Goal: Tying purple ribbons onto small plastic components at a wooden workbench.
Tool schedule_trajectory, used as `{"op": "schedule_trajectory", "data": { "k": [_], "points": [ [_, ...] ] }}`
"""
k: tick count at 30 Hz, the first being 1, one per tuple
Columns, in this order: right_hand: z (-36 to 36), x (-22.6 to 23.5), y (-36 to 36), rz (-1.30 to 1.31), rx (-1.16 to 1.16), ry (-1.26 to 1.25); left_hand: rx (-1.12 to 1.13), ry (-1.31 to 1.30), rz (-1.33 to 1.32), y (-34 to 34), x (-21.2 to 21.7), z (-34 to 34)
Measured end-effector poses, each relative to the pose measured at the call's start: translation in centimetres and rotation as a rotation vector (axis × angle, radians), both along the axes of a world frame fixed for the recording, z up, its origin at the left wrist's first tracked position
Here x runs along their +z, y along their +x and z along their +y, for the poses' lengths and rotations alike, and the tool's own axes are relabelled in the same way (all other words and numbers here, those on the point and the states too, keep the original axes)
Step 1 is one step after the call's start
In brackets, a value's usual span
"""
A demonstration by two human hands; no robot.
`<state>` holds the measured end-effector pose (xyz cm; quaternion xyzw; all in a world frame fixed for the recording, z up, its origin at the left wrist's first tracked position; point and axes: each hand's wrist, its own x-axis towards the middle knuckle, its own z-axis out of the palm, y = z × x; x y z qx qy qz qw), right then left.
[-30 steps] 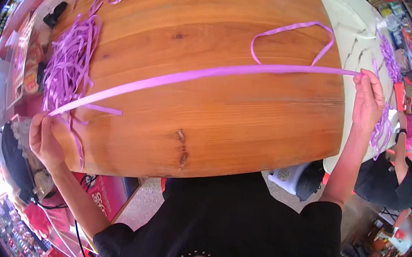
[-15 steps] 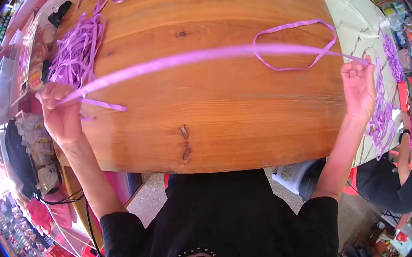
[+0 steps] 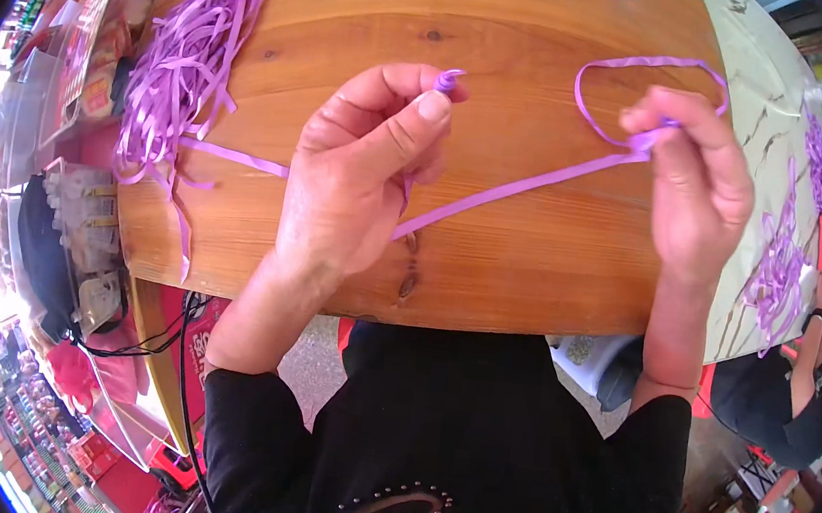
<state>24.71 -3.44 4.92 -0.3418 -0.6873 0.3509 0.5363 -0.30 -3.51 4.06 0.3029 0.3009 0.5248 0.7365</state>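
Observation:
Above the wooden table (image 3: 467,293), my left hand (image 3: 345,165) is closed, with a small curled end of purple ribbon between thumb and index finger. My right hand (image 3: 693,191), slightly blurred, pinches a bunched part of the ribbon at its fingertips. Between the hands a flat length of purple ribbon (image 3: 523,188) slants down from the right fingertips and passes behind my left hand. A ribbon loop (image 3: 581,89) lies just beyond my right hand. Left of my left hand spreads a heap of loose purple ribbons (image 3: 185,73), one strand reaching toward that hand.
More purple ribbon (image 3: 778,270) lies on the white marbled table (image 3: 734,280) at the right. Past it, another person's arm (image 3: 813,344) shows. A white stool (image 3: 585,360) stands under the table's right side. Black cables (image 3: 181,363) hang down at the left.
The ribbon was stretched wide between my hands. My left hand has come right, to the middle, and my right hand slightly left; the ribbon now hangs shorter and is bunched at my right fingertips.

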Motion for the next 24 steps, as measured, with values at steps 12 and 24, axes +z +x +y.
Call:
{"op": "schedule_trajectory", "data": {
  "k": [12, 24],
  "points": [
    [-0.6, -0.9, -3.4, 0.072, 0.077, -0.137, 0.051, 0.548, 0.636, 1.8, -1.3, -1.2],
    [-1.1, -1.5, -3.4, 0.121, 0.082, -0.113, 0.107, 0.439, 0.510, 2.9, -2.3, -2.3]
  ]
}}
